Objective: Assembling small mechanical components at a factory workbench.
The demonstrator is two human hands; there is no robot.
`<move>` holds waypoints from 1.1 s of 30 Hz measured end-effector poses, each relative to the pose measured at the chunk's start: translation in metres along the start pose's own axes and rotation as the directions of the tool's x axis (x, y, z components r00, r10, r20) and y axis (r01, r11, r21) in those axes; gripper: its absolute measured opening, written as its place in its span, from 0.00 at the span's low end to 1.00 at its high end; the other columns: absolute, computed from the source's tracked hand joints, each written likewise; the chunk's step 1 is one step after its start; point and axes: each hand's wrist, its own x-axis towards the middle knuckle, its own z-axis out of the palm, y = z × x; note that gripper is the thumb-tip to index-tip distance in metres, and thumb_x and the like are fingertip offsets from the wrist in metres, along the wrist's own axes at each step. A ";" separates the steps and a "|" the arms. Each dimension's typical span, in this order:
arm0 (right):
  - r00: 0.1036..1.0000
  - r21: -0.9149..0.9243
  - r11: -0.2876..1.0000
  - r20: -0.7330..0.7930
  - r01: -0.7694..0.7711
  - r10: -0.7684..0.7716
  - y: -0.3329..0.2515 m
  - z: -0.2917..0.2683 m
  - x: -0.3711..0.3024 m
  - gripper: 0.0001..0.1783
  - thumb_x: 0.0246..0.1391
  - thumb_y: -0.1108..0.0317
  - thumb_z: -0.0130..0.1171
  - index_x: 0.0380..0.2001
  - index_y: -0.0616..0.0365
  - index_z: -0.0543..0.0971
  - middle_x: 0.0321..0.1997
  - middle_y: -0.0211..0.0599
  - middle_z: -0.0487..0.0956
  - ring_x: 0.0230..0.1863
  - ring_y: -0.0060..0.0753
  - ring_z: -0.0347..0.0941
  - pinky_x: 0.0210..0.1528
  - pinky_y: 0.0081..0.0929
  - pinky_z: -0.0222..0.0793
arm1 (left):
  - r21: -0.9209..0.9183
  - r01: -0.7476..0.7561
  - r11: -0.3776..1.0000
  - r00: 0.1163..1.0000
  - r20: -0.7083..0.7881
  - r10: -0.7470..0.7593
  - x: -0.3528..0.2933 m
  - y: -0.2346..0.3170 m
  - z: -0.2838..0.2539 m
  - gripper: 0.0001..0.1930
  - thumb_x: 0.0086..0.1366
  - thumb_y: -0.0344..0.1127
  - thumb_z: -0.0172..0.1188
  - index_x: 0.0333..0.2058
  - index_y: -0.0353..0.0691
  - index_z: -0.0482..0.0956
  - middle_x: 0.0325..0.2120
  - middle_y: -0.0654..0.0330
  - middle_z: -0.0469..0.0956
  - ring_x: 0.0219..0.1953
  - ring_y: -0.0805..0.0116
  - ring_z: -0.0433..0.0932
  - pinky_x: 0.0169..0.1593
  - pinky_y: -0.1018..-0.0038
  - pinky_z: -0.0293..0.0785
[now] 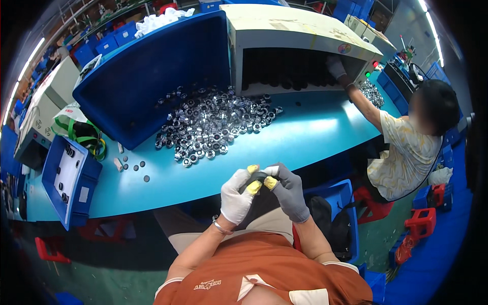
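Close to my body, just off the table's front edge, both hands hold a small black ring-like part (259,177). My left hand (237,197), in a white glove with yellow finger covers, pinches it from the left. From the right, my right hand (291,194) grips it in a grey glove, a yellow cover on at least one fingertip. The fingers partly hide the part, so its exact kind does not show. Beyond my hands, a heap of shiny silver-and-black round parts (213,124) spreads over the blue-green tabletop (178,184).
A big blue bin (152,66) lies tipped behind the heap. Beside it stands a cream box-shaped machine (300,25) holding dark parts; a co-worker's gloved hand (335,67) reaches into its opening. At left are a tilted blue tray (85,195) and several dark discs (146,178).
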 end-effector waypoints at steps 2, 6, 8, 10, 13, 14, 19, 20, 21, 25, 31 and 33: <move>1.000 -0.030 0.999 -0.014 0.017 -0.017 0.003 -0.002 -0.002 0.11 0.64 0.75 0.57 0.48 0.66 0.80 0.42 0.30 0.77 0.44 0.17 0.73 0.47 0.18 0.69 | 0.007 -0.025 1.000 1.000 0.008 0.025 0.000 0.003 0.002 0.14 0.66 0.23 0.60 0.50 0.31 0.81 0.29 0.64 0.79 0.28 0.80 0.75 0.33 0.82 0.72; 0.984 0.295 0.943 -0.039 -0.152 0.171 0.015 0.000 -0.007 0.11 0.66 0.73 0.55 0.47 0.68 0.80 0.42 0.31 0.81 0.43 0.16 0.74 0.47 0.18 0.70 | -0.096 0.212 0.973 0.974 0.105 -0.202 0.001 -0.001 -0.003 0.16 0.67 0.22 0.59 0.53 0.29 0.80 0.35 0.61 0.82 0.29 0.78 0.77 0.33 0.82 0.75; 0.981 0.285 0.942 -0.036 -0.174 0.192 0.017 0.000 -0.008 0.12 0.67 0.73 0.54 0.47 0.69 0.80 0.42 0.32 0.82 0.42 0.16 0.74 0.47 0.18 0.70 | -0.162 0.327 0.931 0.944 0.091 -0.316 0.004 -0.007 -0.005 0.16 0.67 0.22 0.58 0.53 0.28 0.80 0.36 0.59 0.82 0.30 0.77 0.78 0.32 0.83 0.75; 0.976 0.278 0.940 -0.035 -0.196 0.214 0.018 -0.001 -0.008 0.12 0.67 0.73 0.53 0.47 0.69 0.80 0.42 0.33 0.82 0.42 0.15 0.74 0.47 0.18 0.70 | -0.178 0.354 0.918 0.935 0.109 -0.339 0.000 -0.013 -0.006 0.17 0.67 0.22 0.58 0.55 0.28 0.78 0.39 0.57 0.83 0.31 0.74 0.80 0.34 0.81 0.79; 0.979 0.247 0.952 -0.045 -0.183 0.200 0.016 -0.005 -0.007 0.12 0.67 0.73 0.53 0.48 0.69 0.80 0.43 0.32 0.82 0.43 0.16 0.75 0.48 0.17 0.71 | -0.317 0.384 0.867 0.922 0.080 -0.379 -0.005 -0.015 -0.002 0.18 0.68 0.22 0.58 0.56 0.27 0.76 0.42 0.55 0.82 0.34 0.71 0.83 0.38 0.78 0.82; 0.979 0.248 0.951 -0.047 -0.183 0.201 0.017 -0.005 -0.008 0.12 0.67 0.73 0.53 0.48 0.69 0.80 0.43 0.32 0.82 0.43 0.16 0.75 0.48 0.17 0.71 | -0.302 0.391 0.870 0.918 0.061 -0.392 -0.005 -0.016 -0.002 0.18 0.68 0.22 0.58 0.56 0.27 0.75 0.44 0.54 0.81 0.36 0.69 0.83 0.40 0.77 0.83; 0.973 0.176 0.969 -0.128 -0.171 0.194 0.019 0.002 -0.013 0.12 0.67 0.73 0.54 0.48 0.68 0.80 0.42 0.31 0.82 0.41 0.16 0.75 0.45 0.16 0.72 | -0.307 0.378 0.873 0.919 0.013 -0.393 -0.015 -0.017 0.011 0.16 0.69 0.22 0.57 0.54 0.27 0.75 0.45 0.53 0.80 0.38 0.68 0.83 0.41 0.76 0.84; 0.972 0.178 0.969 -0.128 -0.173 0.197 0.017 0.004 -0.014 0.12 0.67 0.73 0.54 0.48 0.68 0.80 0.42 0.31 0.82 0.41 0.16 0.75 0.45 0.16 0.72 | -0.306 0.380 0.873 0.918 0.011 -0.396 -0.016 -0.017 0.010 0.16 0.69 0.22 0.57 0.54 0.27 0.75 0.45 0.53 0.80 0.38 0.68 0.83 0.41 0.76 0.84; 0.970 0.200 0.964 -0.128 -0.178 0.206 0.016 0.006 -0.015 0.12 0.67 0.73 0.54 0.48 0.68 0.81 0.42 0.31 0.82 0.41 0.16 0.75 0.44 0.16 0.72 | -0.328 0.383 0.864 0.914 0.000 -0.405 -0.016 -0.017 0.010 0.16 0.69 0.22 0.58 0.55 0.26 0.75 0.46 0.53 0.80 0.38 0.69 0.83 0.41 0.77 0.84; 0.970 0.104 0.978 -0.143 -0.182 0.196 0.016 0.009 -0.020 0.12 0.66 0.74 0.54 0.48 0.68 0.81 0.42 0.32 0.82 0.41 0.16 0.75 0.45 0.16 0.72 | -0.328 0.399 0.856 0.905 -0.007 -0.425 -0.015 -0.017 0.004 0.15 0.69 0.22 0.58 0.53 0.25 0.77 0.43 0.55 0.81 0.36 0.72 0.82 0.37 0.80 0.81; 0.930 0.462 0.828 -0.020 -0.317 0.368 0.039 0.004 -0.026 0.13 0.66 0.72 0.53 0.48 0.68 0.80 0.43 0.32 0.81 0.42 0.17 0.74 0.46 0.17 0.70 | -0.051 0.331 0.942 0.941 -0.062 -0.334 -0.019 -0.022 0.002 0.13 0.68 0.22 0.58 0.50 0.29 0.81 0.37 0.58 0.82 0.29 0.76 0.80 0.29 0.81 0.78; 0.944 0.333 0.894 -0.027 -0.300 0.328 0.037 -0.001 -0.026 0.13 0.67 0.69 0.53 0.48 0.66 0.80 0.43 0.32 0.81 0.43 0.17 0.74 0.46 0.19 0.70 | 0.023 0.323 0.946 0.946 -0.048 -0.322 -0.018 -0.019 0.002 0.12 0.67 0.24 0.62 0.48 0.28 0.82 0.33 0.60 0.82 0.26 0.78 0.78 0.27 0.82 0.75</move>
